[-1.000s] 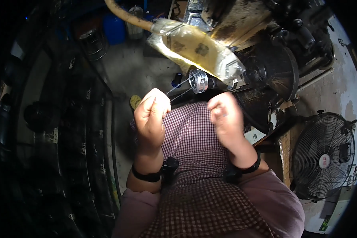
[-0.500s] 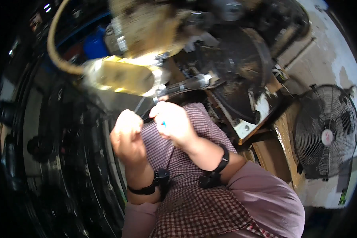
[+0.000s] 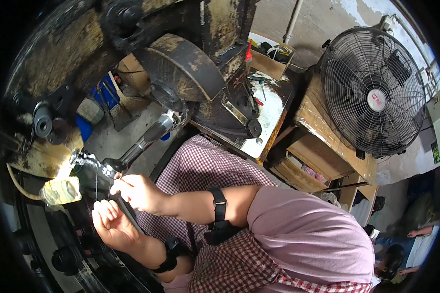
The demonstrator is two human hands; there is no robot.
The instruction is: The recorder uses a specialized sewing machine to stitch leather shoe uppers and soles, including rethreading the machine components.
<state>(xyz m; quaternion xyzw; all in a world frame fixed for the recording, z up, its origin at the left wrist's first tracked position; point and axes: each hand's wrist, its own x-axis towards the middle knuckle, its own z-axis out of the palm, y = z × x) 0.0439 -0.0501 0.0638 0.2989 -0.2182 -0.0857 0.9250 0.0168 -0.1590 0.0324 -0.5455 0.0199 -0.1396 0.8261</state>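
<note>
My left hand point(image 3: 113, 227) is raised with its fingers curled shut; a thin dark strand point(image 3: 97, 184) runs up from its fingertips toward a shiny metal fitting point(image 3: 87, 159). Just above and to its right, my right hand point(image 3: 138, 194) is closed in a pinch, close under the round metal head point(image 3: 113, 167) of a dark arm. What sits between the right fingers is hidden. That arm point(image 3: 145, 140) slants up to a machine with a large dark wheel point(image 3: 181, 68). Left of the hands glows a lit work lamp point(image 3: 61, 190) in a yellowish cover.
A large black fan point(image 3: 376, 93) stands at the right on a box. Small tools lie on a white-topped bench point(image 3: 269, 107) beside the machine, with a cardboard box point(image 3: 271, 56) behind. Dark machine parts line the left side. Another person point(image 3: 420, 244) is at the lower right edge.
The view has swung right and sharpened, so the hands, lamp and metal arm appear farther left and lower. Both hands stay close together beneath the metal head.
</note>
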